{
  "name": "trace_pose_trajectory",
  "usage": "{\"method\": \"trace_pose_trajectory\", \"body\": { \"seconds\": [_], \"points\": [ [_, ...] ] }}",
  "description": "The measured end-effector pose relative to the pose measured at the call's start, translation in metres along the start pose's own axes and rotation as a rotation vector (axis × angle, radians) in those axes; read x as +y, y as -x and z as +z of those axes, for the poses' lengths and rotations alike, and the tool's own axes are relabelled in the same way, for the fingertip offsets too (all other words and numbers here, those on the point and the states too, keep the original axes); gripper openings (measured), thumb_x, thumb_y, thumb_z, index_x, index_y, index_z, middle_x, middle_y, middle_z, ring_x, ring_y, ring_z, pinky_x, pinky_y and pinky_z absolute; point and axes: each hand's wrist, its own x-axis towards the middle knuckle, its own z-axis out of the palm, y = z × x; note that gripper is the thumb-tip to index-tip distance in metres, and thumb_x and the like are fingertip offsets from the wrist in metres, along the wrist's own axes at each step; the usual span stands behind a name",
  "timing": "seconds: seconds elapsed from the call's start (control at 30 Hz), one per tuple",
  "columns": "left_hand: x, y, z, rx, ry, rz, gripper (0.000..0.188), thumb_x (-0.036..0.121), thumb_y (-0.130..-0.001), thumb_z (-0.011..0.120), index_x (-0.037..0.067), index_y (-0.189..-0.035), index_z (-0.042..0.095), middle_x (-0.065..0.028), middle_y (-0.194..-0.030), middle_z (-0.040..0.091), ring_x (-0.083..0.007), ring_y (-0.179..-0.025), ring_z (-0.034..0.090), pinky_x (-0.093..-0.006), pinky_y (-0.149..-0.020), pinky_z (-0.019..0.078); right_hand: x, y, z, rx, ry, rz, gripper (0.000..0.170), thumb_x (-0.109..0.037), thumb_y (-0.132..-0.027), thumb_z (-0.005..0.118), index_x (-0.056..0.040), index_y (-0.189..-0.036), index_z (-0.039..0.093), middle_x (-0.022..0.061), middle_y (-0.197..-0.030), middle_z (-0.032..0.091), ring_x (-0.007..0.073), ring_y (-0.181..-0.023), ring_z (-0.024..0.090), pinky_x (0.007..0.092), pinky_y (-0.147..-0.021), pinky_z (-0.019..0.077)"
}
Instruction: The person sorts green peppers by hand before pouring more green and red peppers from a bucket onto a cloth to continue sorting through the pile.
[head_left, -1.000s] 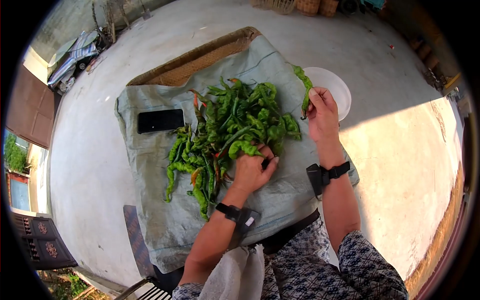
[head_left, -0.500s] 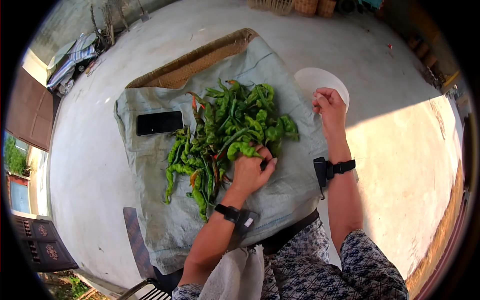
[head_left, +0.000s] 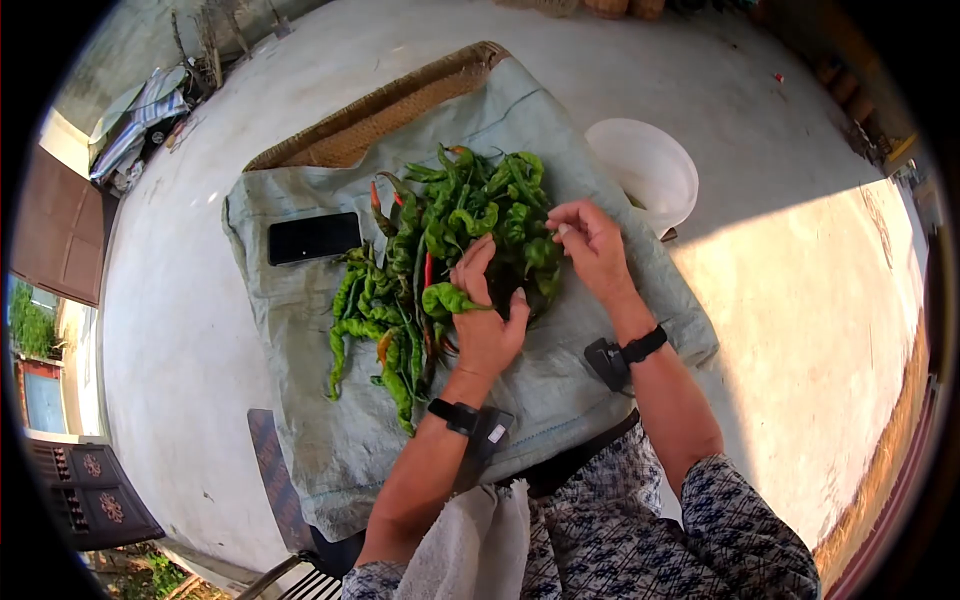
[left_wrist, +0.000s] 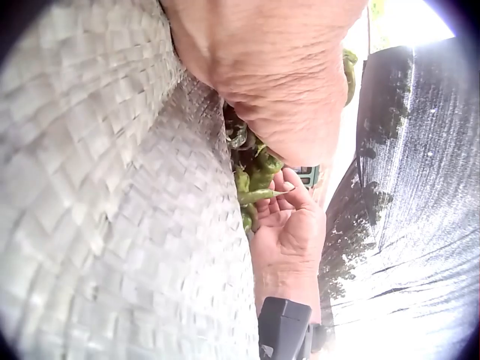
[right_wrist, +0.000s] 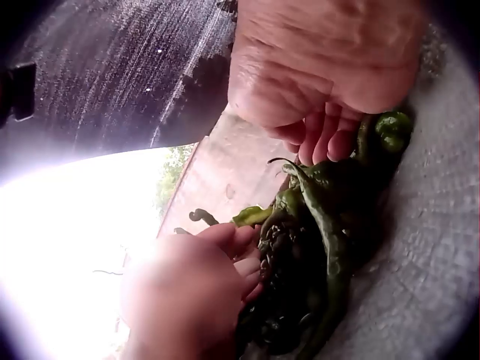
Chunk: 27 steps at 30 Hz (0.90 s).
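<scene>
A heap of wrinkled green peppers (head_left: 440, 215), with a few red ones among them, lies on a pale woven sack (head_left: 560, 380). My left hand (head_left: 487, 325) presses into its near side, fingers fairly straight and thumb spread. One curled green pepper (head_left: 447, 299) lies across that hand at the base of the fingers. At the heap's right edge is my right hand (head_left: 598, 250), thumb and index fingertips close together beside the peppers. In the left wrist view, a thin pepper stem (left_wrist: 279, 193) overlaps this hand's fingers; I cannot tell whether they pinch it.
Right of the sack stands a white plastic bucket (head_left: 650, 165) with a little green inside. A black phone (head_left: 314, 239) lies on the sack left of the heap. Beneath the sack, a woven basket's rim (head_left: 380, 95) shows at the back. Concrete floor (head_left: 180, 300) surrounds everything.
The right hand held a green pepper beside the bucket, let it go over the bucket, then came left to the heap. The left hand's fingers have straightened and moved up.
</scene>
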Motion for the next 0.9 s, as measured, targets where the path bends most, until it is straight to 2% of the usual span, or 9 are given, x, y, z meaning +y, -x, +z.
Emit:
{"method": "trace_pose_trajectory", "body": {
  "seconds": [0.2,0.33,0.43,0.57,0.67,0.7,0.8,0.83,0.9],
  "points": [
    [-0.007,0.004,-0.004,-0.154,-0.054,0.101,0.034,0.004,-0.086,0.078,0.007,-0.118,0.068,-0.0174,-0.126,0.07,-0.0385,-0.12,0.063,-0.0501,-0.108,0.049,-0.028,0.012,0.013,-0.065,0.362,-0.253,0.019,-0.007,-0.095,0.076,-0.0042,-0.113,0.07,0.0083,-0.1,0.071,0.0228,-0.09,0.069,0.0366,-0.078,0.0575],
    [-0.001,0.005,-0.006,-0.123,0.149,0.056,0.017,0.011,-0.091,0.079,0.006,-0.104,0.07,-0.0131,-0.104,0.07,-0.0359,-0.101,0.065,-0.0459,-0.089,0.0527,-0.025,0.014,0.02,-0.054,0.578,-0.454,0.025,-0.015,-0.091,0.081,-0.0074,-0.111,0.069,0.0109,-0.105,0.069,0.0358,-0.1,0.066,0.0447,-0.083,0.0578],
    [-0.006,0.011,-0.014,-0.355,0.216,-0.209,0.017,0.018,-0.097,0.079,0.005,-0.094,0.068,-0.0096,-0.089,0.067,-0.0248,-0.087,0.065,-0.037,-0.079,0.0514,-0.019,0.016,0.023,-0.04,0.631,-0.461,0.025,-0.016,-0.091,0.08,-0.0085,-0.112,0.068,0.0096,-0.108,0.068,0.0356,-0.103,0.065,0.0461,-0.085,0.0573],
    [0.023,0.0,-0.019,-0.61,0.156,-0.2,0.034,0.033,-0.099,0.079,0.003,-0.09,0.067,-0.0089,-0.083,0.065,-0.0237,-0.078,0.064,-0.0373,-0.07,0.049,-0.014,0.017,0.023,-0.043,0.648,-0.478,0.025,-0.017,-0.091,0.079,-0.0087,-0.111,0.067,0.0095,-0.108,0.067,0.0356,-0.103,0.065,0.0462,-0.085,0.0571],
    [0.027,0.001,-0.018,-0.619,0.023,-0.115,0.032,0.032,-0.098,0.081,0.003,-0.092,0.07,-0.0104,-0.084,0.067,-0.0226,-0.079,0.067,-0.0387,-0.069,0.0492,-0.013,0.018,0.023,-0.04,0.666,-0.481,0.023,-0.017,-0.092,0.078,-0.0087,-0.111,0.067,0.0094,-0.107,0.067,0.0355,-0.103,0.064,0.0462,-0.085,0.0568],
    [0.04,-0.009,-0.027,-0.705,0.077,-0.305,0.036,0.036,-0.104,0.074,0.003,-0.09,0.07,-0.0114,-0.086,0.073,-0.0225,-0.083,0.07,-0.038,-0.072,0.0502,-0.013,0.018,0.024,-0.039,0.672,-0.479,0.022,-0.017,-0.093,0.078,-0.0087,-0.11,0.067,0.0093,-0.107,0.067,0.0354,-0.102,0.064,0.0462,-0.085,0.0567],
    [0.03,-0.009,-0.041,-0.545,0.837,-0.911,0.046,0.042,-0.112,0.063,0.004,-0.085,0.068,-0.0126,-0.091,0.078,-0.0211,-0.085,0.072,-0.0348,-0.073,0.0502,-0.013,0.019,0.026,-0.021,0.674,-0.473,0.02,-0.016,-0.094,0.077,-0.0086,-0.109,0.066,0.0092,-0.106,0.066,0.0353,-0.102,0.064,0.0465,-0.084,0.0563],
    [0.031,-0.014,-0.052,-0.556,0.887,-0.895,0.054,0.045,-0.116,0.053,0.006,-0.082,0.067,-0.0131,-0.095,0.08,-0.0188,-0.087,0.072,-0.0306,-0.074,0.0492,-0.014,0.021,0.027,-0.013,0.671,-0.467,0.019,-0.016,-0.094,0.077,-0.0086,-0.109,0.066,0.0091,-0.106,0.066,0.0352,-0.101,0.064,0.0467,-0.084,0.0562],
    [0.039,-0.026,-0.072,-0.575,0.602,-0.752,0.054,0.045,-0.116,0.055,0.005,-0.082,0.067,-0.0125,-0.094,0.08,-0.0169,-0.087,0.072,-0.0297,-0.073,0.0489,-0.014,0.021,0.026,-0.013,0.676,-0.473,0.019,-0.016,-0.094,0.076,-0.0087,-0.109,0.066,0.0089,-0.106,0.066,0.0352,-0.101,0.064,0.0468,-0.083,0.056]
  ]
}}
